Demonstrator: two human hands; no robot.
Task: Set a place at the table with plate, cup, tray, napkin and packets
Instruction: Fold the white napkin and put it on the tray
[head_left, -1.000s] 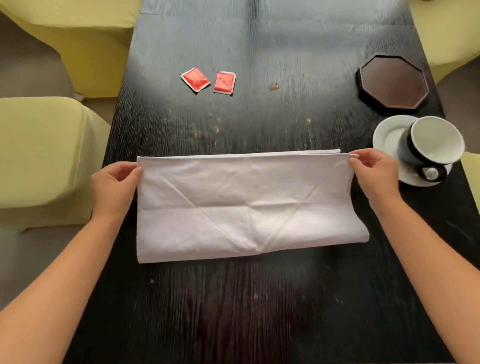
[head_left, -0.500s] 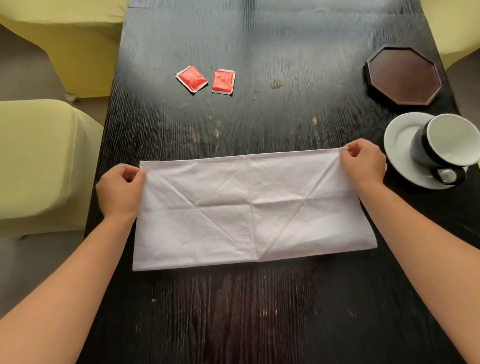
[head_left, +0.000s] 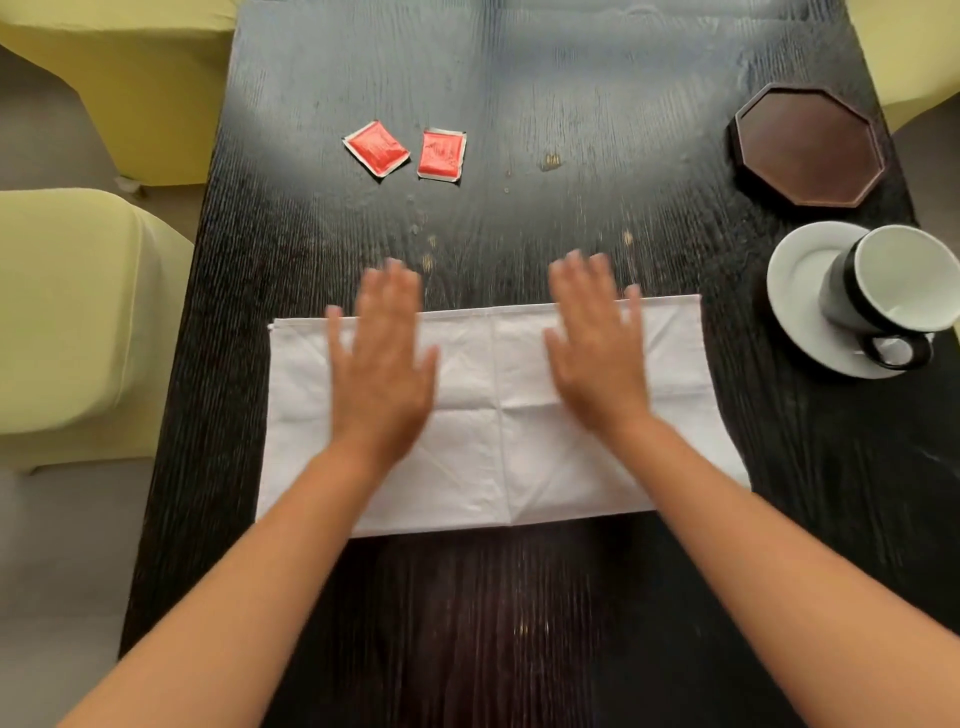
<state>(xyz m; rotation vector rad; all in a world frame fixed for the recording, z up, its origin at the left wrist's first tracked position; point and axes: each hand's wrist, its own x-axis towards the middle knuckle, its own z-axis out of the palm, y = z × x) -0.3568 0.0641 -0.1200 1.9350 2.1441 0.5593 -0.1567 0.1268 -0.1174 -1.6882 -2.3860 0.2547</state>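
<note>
A white napkin (head_left: 498, 452), folded into a long rectangle, lies flat on the dark wooden table (head_left: 467, 623). My left hand (head_left: 382, 364) and my right hand (head_left: 597, 348) rest palm down on it with fingers spread, side by side, blurred by motion. Two red packets (head_left: 376, 149) (head_left: 441, 154) lie beyond the napkin toward the left. At the right stands a black cup with a white inside (head_left: 893, 286) on a white plate (head_left: 800, 270). A dark octagonal tray (head_left: 810, 145) sits behind the plate.
Yellow-green chairs stand at the left (head_left: 67, 322), far left (head_left: 130, 78) and far right (head_left: 914, 47) of the table. Small crumbs (head_left: 550, 161) dot the tabletop between the packets and the tray. Bare tabletop lies near me in front of the napkin.
Both hands let go of the napkin's far corners and moved inward onto its middle, palms flat. The napkin now lies fully flat.
</note>
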